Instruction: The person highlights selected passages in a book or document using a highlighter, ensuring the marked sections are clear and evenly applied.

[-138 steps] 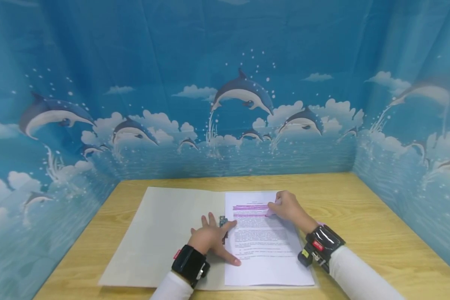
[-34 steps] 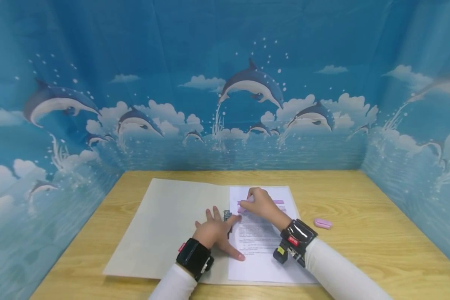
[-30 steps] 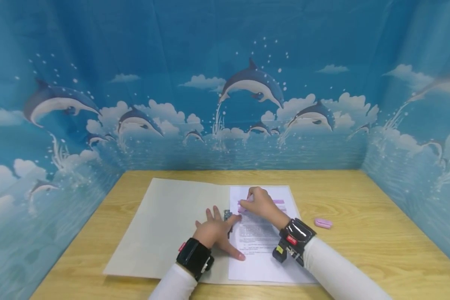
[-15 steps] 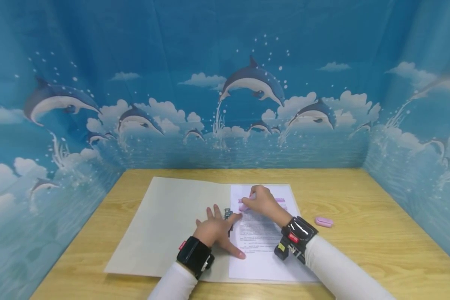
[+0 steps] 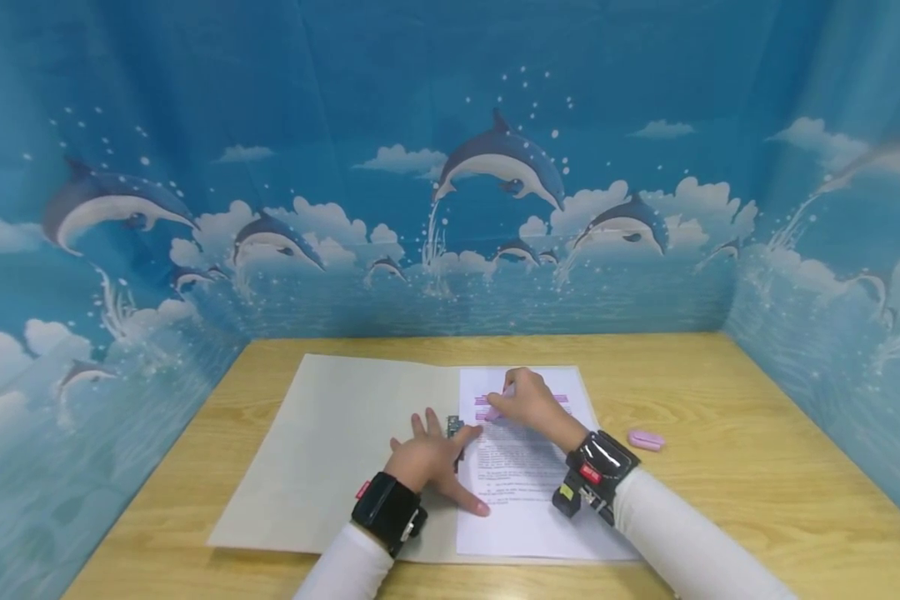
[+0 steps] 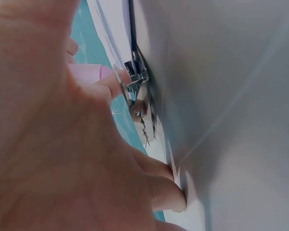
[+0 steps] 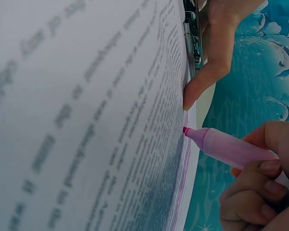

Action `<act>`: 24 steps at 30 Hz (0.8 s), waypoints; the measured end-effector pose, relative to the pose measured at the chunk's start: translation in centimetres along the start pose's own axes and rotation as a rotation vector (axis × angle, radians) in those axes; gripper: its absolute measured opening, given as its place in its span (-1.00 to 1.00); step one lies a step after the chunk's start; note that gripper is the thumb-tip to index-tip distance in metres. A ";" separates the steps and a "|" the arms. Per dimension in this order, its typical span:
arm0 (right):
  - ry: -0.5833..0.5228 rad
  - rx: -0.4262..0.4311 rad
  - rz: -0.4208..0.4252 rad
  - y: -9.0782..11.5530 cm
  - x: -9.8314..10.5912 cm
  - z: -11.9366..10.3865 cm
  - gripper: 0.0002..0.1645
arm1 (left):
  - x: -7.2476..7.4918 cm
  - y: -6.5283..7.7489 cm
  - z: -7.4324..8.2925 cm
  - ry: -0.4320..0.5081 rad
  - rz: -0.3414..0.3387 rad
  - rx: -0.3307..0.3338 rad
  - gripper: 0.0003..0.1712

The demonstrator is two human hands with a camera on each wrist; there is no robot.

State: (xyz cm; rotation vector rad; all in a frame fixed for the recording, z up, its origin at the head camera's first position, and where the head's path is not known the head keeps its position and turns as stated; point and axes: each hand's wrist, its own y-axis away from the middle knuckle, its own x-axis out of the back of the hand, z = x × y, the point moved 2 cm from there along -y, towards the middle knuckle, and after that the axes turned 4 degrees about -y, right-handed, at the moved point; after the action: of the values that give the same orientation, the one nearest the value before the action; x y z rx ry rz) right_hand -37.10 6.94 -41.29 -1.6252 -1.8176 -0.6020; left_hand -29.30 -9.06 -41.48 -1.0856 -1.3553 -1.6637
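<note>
My right hand point(image 5: 534, 402) pinches a pink highlighter point(image 7: 233, 148) near the top of a printed page point(image 5: 525, 529). Its dark pink tip meets the paper or hovers just off it, by purple-pink lines drawn across the upper text. Spread fingers of my left hand point(image 5: 427, 462) rest across the fold of an open folder point(image 5: 330, 450), thumb and forefinger on the page's left edge. Between those fingers shows the folder's metal clip point(image 6: 137, 77). In the right wrist view, a left fingertip presses the paper close to the highlighter tip.
The highlighter's pink cap point(image 5: 647, 440) lies on the wooden table point(image 5: 727, 500), right of the folder. A blue dolphin-print curtain point(image 5: 390, 208) stands behind the table and along both sides.
Since the earliest frame my right hand has gone to the page's left side, uncovering the cap. Over the last half second it shifts slightly right along the line. My left hand stays put.
</note>
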 end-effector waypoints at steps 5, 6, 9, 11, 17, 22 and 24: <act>0.008 0.004 0.016 0.0 0.3 0.3 -0.70 | 0.1 0.1 0.0 -0.001 -0.004 -0.003 0.39; 0.010 0.003 0.018 0.0 0.4 0.4 -0.70 | 0.1 0.1 0.0 -0.001 -0.004 -0.002 0.38; 0.016 0.000 0.030 0.1 0.7 0.6 -0.69 | 0.1 0.0 0.0 -0.002 -0.004 -0.003 0.38; 0.024 -0.001 0.036 0.1 0.9 0.8 -0.68 | 0.0 0.0 0.0 -0.004 -0.006 -0.005 0.39; 0.012 -0.009 0.024 0.2 1.3 1.4 -0.65 | -0.1 -0.1 0.0 0.005 -0.008 -0.013 0.39; 0.014 -0.019 0.021 0.2 1.7 1.9 -0.64 | -0.1 -0.1 0.0 0.023 -0.008 -0.014 0.39; 0.016 -0.021 0.023 0.3 1.8 2.0 -0.64 | -0.1 -0.1 0.0 0.024 -0.010 -0.013 0.38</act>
State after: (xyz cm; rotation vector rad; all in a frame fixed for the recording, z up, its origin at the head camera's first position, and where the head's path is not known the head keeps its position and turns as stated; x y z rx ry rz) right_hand -37.22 9.63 -41.43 -1.6486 -1.7843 -0.6245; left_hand -29.31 -9.03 -41.60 -1.0643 -1.3385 -1.6902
